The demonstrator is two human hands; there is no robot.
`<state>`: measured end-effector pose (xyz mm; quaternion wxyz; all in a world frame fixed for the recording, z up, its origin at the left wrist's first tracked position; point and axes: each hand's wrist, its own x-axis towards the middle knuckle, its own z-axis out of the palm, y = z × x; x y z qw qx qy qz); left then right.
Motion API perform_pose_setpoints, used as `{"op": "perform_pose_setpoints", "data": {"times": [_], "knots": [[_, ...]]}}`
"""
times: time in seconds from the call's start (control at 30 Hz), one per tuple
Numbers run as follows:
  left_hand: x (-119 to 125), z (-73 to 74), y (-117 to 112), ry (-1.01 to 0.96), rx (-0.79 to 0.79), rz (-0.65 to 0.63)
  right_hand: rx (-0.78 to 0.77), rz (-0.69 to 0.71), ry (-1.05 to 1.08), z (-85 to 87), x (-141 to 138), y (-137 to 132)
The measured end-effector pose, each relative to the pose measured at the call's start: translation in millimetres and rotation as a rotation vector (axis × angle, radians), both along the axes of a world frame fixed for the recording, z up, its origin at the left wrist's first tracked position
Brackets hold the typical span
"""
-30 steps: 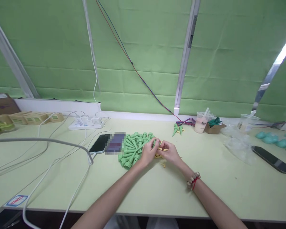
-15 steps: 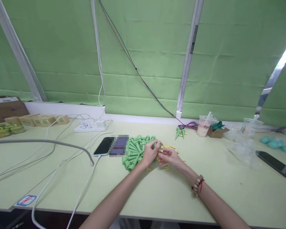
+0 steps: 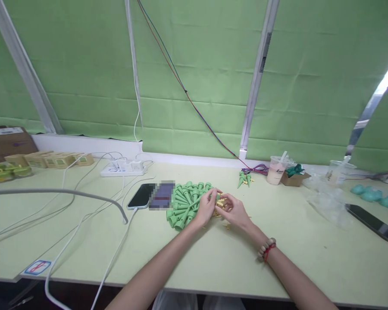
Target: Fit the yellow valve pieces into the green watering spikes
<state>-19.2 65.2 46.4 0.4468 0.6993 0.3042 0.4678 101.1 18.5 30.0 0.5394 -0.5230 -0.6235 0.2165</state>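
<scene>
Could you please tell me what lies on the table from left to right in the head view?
Brown cardboard box, white power strip, black smartphone, pile of green plastic cones, left hand, right hand, pink drink cup.

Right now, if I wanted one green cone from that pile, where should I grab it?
Probably by its wide round end. The green cones lie on their sides in a fan, wide ends pointing out to the near left, thin tips bunched by the left hand. Come from the near left, where those ends stick out free, and pinch across one.
</scene>
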Motion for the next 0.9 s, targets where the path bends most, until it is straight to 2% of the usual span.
{"op": "perform_pose_setpoints", "data": {"times": [0.13, 0.3, 0.4, 0.5, 0.57, 0.67, 0.73, 0.83, 0.9], "knots": [[-3, 1.0, 2, 0.02, 0.025, -0.053, -0.243, 0.128, 0.296, 4.3, -2, -1], [-3, 5.2, 1, 0.049, 0.122, -0.05, -0.368, 0.241, 0.615, 5.3, 2, 2], [-6, 8.2, 1, 0.135, 0.211, -0.042, -0.46, 0.309, 0.679, 4.2, 8, 3], [-11, 11.5, 2, 0.223, 0.283, -0.09, -0.546, 0.421, 0.663, 3.9, 12, 2], [-13, 12.8, 3, 0.249, 0.314, -0.114, -0.556, 0.444, 0.633, 3.6, 13, 2], [-11, 11.0, 5, 0.283, 0.36, -0.05, -0.466, 0.351, 0.569, 1.5, 8, 2], [-8, 7.5, 4, 0.291, 0.354, 0.024, -0.336, 0.182, 0.497, -0.4, 3, 1], [-2, 2.5, 3, 0.2, 0.26, 0.078, -0.07, -0.111, 0.255, -1.3, -6, -2], [-1, 1.5, 5, 0.123, 0.177, 0.063, 0.075, -0.169, 0.101, 0.1, -9, -4]]}}
